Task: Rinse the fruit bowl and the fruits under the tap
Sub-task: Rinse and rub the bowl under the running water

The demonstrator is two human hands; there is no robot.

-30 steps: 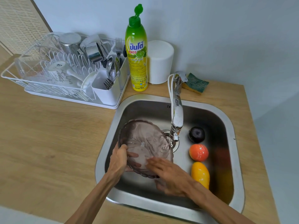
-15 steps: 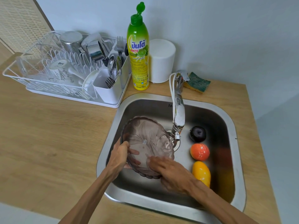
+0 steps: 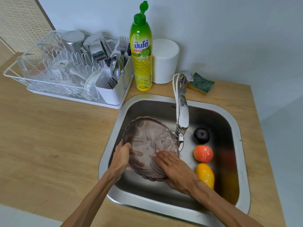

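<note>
A translucent smoky fruit bowl (image 3: pixel 146 136) is tilted inside the steel sink (image 3: pixel 236 128), its right rim under the tap (image 3: pixel 182 117), where water splashes on it. My left hand (image 3: pixel 122 157) grips the bowl's left rim, fingers showing through the plastic. My right hand (image 3: pixel 173 167) lies with straight fingers on the bowl's inner face near the stream. Three fruits sit on the sink floor at the right: a dark purple one (image 3: pixel 201 135), an orange-red one (image 3: pixel 203 153) and a yellow one (image 3: pixel 205 175).
A green-yellow dish soap bottle (image 3: pixel 142 51), a white canister (image 3: pixel 165 61) and a sponge (image 3: pixel 201 82) stand behind the sink. A white dish rack (image 3: pixel 65 69) with cups and cutlery fills the counter's back left. Wooden counter (image 3: pixel 49 145) lies to the left.
The bowl has tipped a little more upright and turned in my hands under the stream. My right hand's fingers have slid up across its inner face. The fruits have stayed put.
</note>
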